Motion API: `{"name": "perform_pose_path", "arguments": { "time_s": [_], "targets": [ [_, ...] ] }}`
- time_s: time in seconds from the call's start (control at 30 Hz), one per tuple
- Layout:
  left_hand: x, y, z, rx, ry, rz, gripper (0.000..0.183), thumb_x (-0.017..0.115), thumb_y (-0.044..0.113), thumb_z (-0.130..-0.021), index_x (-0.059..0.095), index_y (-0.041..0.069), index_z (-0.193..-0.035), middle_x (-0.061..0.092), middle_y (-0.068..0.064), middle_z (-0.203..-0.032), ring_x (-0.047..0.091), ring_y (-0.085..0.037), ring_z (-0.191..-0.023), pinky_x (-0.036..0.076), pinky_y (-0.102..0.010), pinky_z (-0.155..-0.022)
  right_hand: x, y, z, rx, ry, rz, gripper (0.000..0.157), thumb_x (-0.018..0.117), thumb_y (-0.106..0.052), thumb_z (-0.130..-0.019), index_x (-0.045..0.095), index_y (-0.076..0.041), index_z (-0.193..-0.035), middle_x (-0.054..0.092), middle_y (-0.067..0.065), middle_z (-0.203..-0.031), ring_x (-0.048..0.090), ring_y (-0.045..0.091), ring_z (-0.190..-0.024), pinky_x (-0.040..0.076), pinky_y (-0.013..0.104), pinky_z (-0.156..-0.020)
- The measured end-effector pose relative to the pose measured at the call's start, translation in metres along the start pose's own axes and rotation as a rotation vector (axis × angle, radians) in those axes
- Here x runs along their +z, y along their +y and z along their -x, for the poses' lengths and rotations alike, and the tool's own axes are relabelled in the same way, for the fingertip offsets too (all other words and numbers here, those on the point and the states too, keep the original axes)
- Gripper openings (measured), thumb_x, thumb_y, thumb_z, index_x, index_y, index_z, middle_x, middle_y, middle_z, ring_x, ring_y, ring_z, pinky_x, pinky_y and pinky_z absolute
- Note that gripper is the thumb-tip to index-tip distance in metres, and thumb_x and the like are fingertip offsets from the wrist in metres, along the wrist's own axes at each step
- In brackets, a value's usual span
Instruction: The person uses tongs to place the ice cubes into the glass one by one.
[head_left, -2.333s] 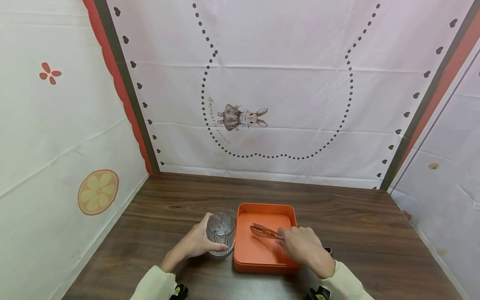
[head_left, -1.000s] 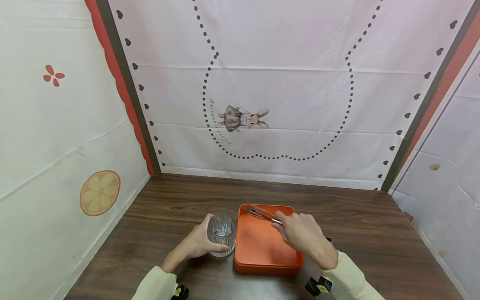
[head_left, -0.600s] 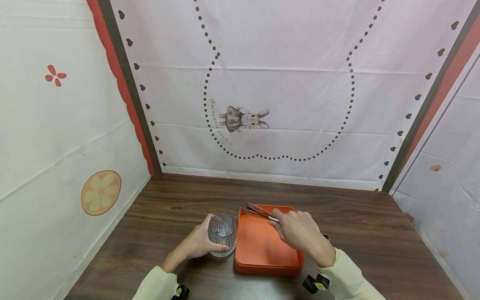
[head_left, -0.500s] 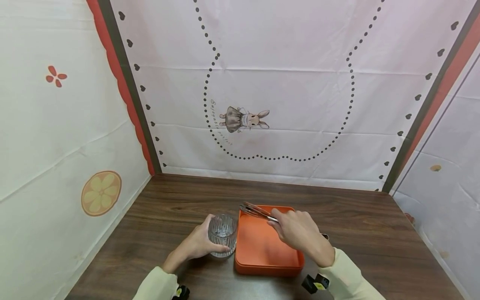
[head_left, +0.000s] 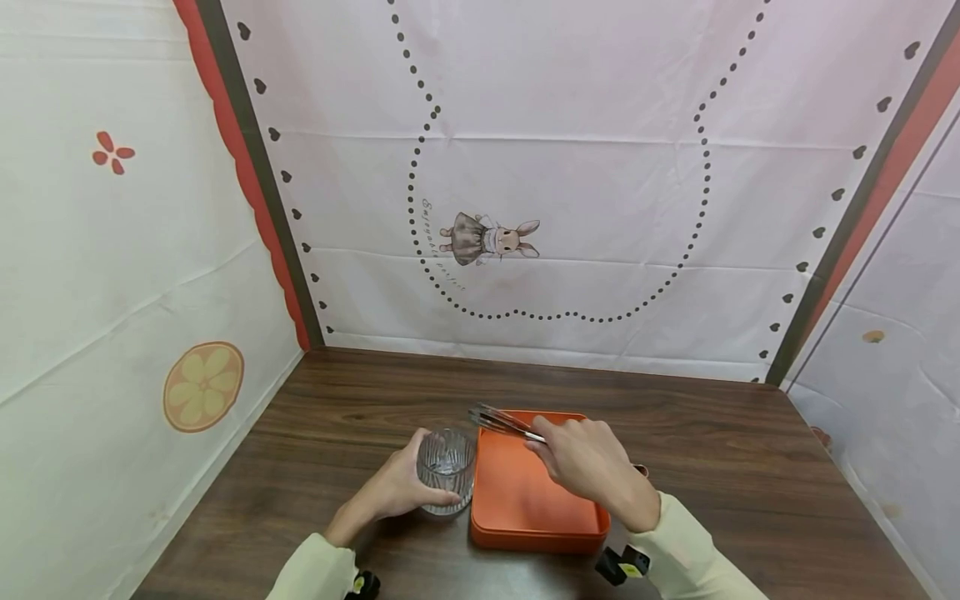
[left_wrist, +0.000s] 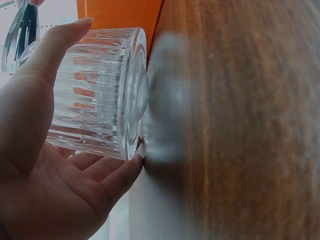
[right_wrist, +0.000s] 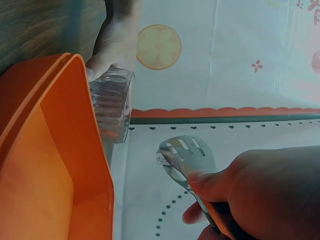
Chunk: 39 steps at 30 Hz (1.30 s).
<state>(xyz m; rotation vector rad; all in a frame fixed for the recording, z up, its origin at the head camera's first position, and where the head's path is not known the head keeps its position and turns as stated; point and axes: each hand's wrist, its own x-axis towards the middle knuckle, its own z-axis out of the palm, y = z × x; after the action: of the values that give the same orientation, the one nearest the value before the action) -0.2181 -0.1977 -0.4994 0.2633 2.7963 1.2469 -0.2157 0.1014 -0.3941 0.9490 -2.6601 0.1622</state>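
Note:
My left hand (head_left: 392,485) grips a clear ribbed glass (head_left: 447,467) that stands upright on the table, thumb on the near side and fingers round the other. The left wrist view shows the glass's thick base (left_wrist: 135,95) against the wood. In my right hand (head_left: 588,467) is a pair of metal tongs (head_left: 501,422), raised over the far left corner of the orange box (head_left: 517,492). Their slotted heads (right_wrist: 192,150) point toward the glass side. A small clear, ice-like piece (right_wrist: 161,157) sits between the heads in the right wrist view.
The orange box stands close along the glass's right side, its wall (head_left: 536,540) low and its corners rounded. Dark wood tabletop (head_left: 360,383) surrounds both. Printed white cloth (head_left: 600,208) hangs behind and on both sides.
My right hand has lifted the tongs from low inside the box, up and leftward past its far left corner. The left hand and the glass have stayed put.

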Motion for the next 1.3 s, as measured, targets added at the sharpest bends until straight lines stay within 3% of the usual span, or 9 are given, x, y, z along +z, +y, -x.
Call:
{"name": "perform_pose_path", "arguments": {
  "time_s": [0.13, 0.7, 1.3],
  "targets": [
    [0.0, 0.001, 0.001, -0.006, -0.004, -0.003, 0.113, 0.091, 0.048, -0.064, 0.03, 0.002, -0.147, 0.062, -0.013, -0.119, 0.06, -0.026, -0.109, 0.048, -0.05, -0.094, 0.0, -0.003, -0.002, -0.012, 0.01, 0.006, 0.027, 0.063, -0.037, -0.097, 0.05, -0.019, -0.081, 0.027, -0.009, -0.049, 0.026, 0.008, -0.039, 0.017, 0.025, -0.04],
    [-0.001, 0.002, 0.001, 0.019, -0.009, 0.011, 0.1, 0.091, 0.048, -0.064, 0.037, 0.008, -0.138, 0.063, -0.005, -0.107, 0.06, -0.019, -0.098, 0.049, -0.045, -0.088, -0.001, -0.016, -0.008, -0.059, -0.02, 0.013, 0.027, 0.059, -0.042, -0.098, 0.053, -0.019, -0.086, 0.029, -0.009, -0.05, 0.026, 0.008, -0.038, 0.018, 0.024, -0.04],
    [-0.002, 0.001, 0.002, 0.038, -0.007, 0.027, 0.092, 0.091, 0.048, -0.064, 0.041, 0.011, -0.13, 0.063, -0.002, -0.104, 0.059, -0.017, -0.094, 0.049, -0.041, -0.085, 0.001, -0.024, -0.013, -0.087, -0.029, -0.046, 0.023, 0.062, -0.038, -0.097, 0.054, -0.019, -0.086, 0.033, -0.009, -0.051, 0.03, 0.008, -0.04, 0.024, 0.026, -0.038]
  ]
}}
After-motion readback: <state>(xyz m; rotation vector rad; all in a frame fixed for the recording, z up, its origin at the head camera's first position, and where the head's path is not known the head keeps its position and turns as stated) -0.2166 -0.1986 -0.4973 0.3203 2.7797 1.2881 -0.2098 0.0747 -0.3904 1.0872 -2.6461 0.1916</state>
